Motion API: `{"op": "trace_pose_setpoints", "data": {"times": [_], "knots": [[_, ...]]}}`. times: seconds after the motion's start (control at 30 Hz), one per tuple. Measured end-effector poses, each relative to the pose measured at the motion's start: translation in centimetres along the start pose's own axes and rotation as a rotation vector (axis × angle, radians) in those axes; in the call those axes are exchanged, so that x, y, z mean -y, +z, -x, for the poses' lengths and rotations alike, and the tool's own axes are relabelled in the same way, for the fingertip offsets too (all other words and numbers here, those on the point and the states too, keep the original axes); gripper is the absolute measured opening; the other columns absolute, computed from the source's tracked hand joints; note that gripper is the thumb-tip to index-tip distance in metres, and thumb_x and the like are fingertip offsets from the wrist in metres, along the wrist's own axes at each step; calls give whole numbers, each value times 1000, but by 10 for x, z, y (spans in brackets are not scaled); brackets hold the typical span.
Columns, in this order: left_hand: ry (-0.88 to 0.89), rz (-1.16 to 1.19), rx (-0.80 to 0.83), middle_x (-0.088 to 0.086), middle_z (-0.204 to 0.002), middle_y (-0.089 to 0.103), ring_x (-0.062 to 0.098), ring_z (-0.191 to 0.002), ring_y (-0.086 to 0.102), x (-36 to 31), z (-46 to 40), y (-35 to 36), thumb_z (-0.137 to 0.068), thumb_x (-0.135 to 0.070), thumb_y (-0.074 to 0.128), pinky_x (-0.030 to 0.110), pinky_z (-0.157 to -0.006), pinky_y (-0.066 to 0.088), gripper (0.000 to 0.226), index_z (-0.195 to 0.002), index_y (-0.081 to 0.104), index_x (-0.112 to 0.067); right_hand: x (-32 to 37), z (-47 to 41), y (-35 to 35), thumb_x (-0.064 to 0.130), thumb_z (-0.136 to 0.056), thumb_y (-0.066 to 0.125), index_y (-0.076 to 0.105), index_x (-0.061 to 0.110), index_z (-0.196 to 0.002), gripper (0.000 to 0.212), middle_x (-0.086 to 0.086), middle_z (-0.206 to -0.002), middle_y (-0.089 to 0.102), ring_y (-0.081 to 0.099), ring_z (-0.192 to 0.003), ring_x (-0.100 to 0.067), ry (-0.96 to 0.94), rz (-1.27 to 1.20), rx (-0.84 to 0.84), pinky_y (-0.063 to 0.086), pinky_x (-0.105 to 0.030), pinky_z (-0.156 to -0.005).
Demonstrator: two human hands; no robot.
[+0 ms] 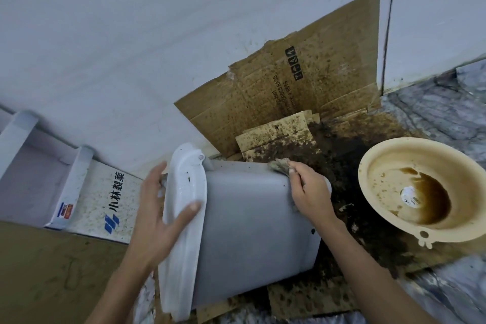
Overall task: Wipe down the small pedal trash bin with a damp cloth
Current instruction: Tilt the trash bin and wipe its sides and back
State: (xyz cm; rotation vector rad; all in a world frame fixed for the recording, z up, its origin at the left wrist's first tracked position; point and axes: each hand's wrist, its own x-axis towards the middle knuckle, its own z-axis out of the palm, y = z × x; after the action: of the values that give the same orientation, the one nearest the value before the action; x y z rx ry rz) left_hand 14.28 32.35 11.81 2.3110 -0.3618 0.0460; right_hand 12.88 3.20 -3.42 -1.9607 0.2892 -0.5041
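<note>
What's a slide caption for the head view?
Left hand steadies tipped bin by its lid; right hand wipes with cloth.

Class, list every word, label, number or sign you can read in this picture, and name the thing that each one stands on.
"小林製薬", beside a blue logo: on the speckled white box left of the bin.
"CROSS BASE": on the stained cardboard sheet against the wall; the code lines beside it are too blurred to read.
Black handling symbols, with arrows: on the same cardboard.
Small red and blue label on the white box: too small to read.
Round sticker in the beige basin: unreadable.
</note>
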Motion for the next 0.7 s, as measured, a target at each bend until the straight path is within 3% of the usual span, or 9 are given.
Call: {"op": "trace_pose_setpoints", "data": {"times": [0.03, 0.1, 0.17, 0.23, 0.3, 0.4, 0.5, 0.57, 0.7], "knots": [[-36, -11, 25, -31, -157, 30, -18, -136, 34, -9, -15, -1, -68, -80, 68, 27, -110, 30, 96, -151, 27, -54, 1, 3, -1, 17, -102, 46, 63, 9, -127, 31, -1, -123, 67, 60, -114, -14, 2, 0, -1, 48, -31, -100], [-94, -23, 127, -24, -157, 36, 2, -138, 42, -21, -41, -2, -66, -78, 67, 34, -112, 37, 96, -151, 30, -53, 1, 8, -3, 18, -102, 46, 63, 10, -127, 31, 0, -123, 67, 59, -115, -13, 16, -4, -11, 45, -26, -100], [-156, -20, 206, -16, -150, 44, 17, -132, 52, -33, -62, -1, -63, -79, 66, 35, -104, 47, 98, -150, 34, -48, 1, 12, -7, 19, -102, 46, 62, 11, -128, 32, 0, -124, 66, 59, -115, -12, 39, -13, -19, 44, -24, -100], [-185, -120, 261, -10, -146, 46, 19, -127, 53, -45, -83, 2, -60, -81, 67, 33, -98, 46, 105, -151, 35, -41, 1, 16, -11, 19, -102, 46, 62, 11, -128, 32, 0, -124, 66, 58, -115, -10, 44, -11, -30, 45, -26, -101], [-208, -242, 291, -4, -149, 48, 22, -130, 51, -56, -101, 8, -65, -75, 76, 41, -106, 44, 102, -151, 39, -34, 2, 19, -14, 19, -101, 47, 63, 11, -127, 31, 0, -123, 67, 59, -114, -10, 38, 0, -44, 47, -29, -101], [-236, -243, 230, -3, -137, 58, 20, -116, 60, -62, -112, 18, -64, -62, 87, 40, -97, 52, 85, -138, 54, -38, 4, 22, -18, 16, -101, 48, 63, 10, -126, 31, -2, -122, 67, 60, -113, -12, 44, 20, -59, 48, -32, -101], [-220, -185, 153, -6, -123, 64, 12, -102, 64, -65, -106, 23, -53, -62, 90, 34, -83, 56, 86, -130, 62, -38, 5, 25, -22, 13, -100, 49, 64, 9, -124, 29, -1, -121, 68, 60, -111, -12, 62, 12, -70, 49, -34, -100], [-210, -149, 124, -8, -120, 67, 11, -101, 66, -68, -103, 24, -47, -63, 91, 35, -85, 58, 88, -127, 64, -38, 7, 29, -26, 13, -100, 50, 65, 8, -124, 29, -2, -122, 67, 60, -113, -13, 78, 12, -76, 48, -32, -101], [-134, -112, 108, -17, -122, 64, 2, -108, 62, -79, -98, 18, -39, -68, 90, 23, -84, 51, 98, -129, 64, -39, 18, 28, -34, 14, -100, 49, 63, 10, -126, 30, 4, -120, 64, 57, -112, -8, 103, 0, -115, 40, -19, -98]]}}
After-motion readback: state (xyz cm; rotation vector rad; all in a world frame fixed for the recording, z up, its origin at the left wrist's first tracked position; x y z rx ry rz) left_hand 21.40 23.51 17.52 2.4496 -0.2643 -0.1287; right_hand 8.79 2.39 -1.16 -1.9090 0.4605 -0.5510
